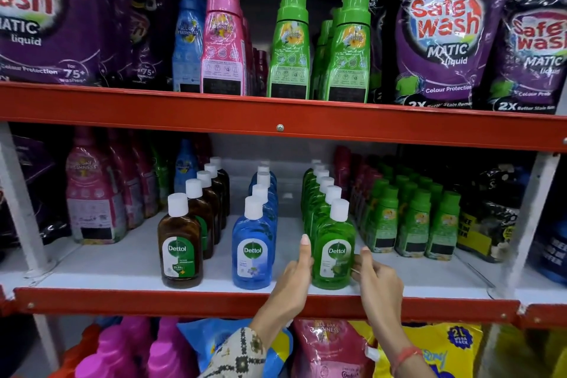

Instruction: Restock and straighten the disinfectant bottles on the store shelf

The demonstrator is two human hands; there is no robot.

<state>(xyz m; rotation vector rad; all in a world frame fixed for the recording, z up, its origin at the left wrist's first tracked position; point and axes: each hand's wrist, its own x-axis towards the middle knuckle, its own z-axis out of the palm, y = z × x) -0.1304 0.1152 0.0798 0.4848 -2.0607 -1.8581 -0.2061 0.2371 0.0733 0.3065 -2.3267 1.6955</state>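
Note:
Three rows of Dettol bottles with white caps stand on the middle white shelf point(129, 267), running front to back. The brown front bottle point(180, 247) is on the left, the blue front bottle point(252, 250) in the middle, the green front bottle point(334, 250) on the right. My left hand point(296, 270) presses against the green bottle's left side with the thumb up. Against its right side rests my right hand point(376, 278), fingers curled. Both hands clasp this bottle near the shelf's front edge, label facing me.
Small green fabric-conditioner bottles point(414, 224) crowd right of the green row; pink ones point(92, 193) stand left. A red shelf beam point(276, 127) runs overhead, with tall bottles and purple Safewash pouches point(441, 31) above. Refill pouches point(331, 347) fill the shelf below.

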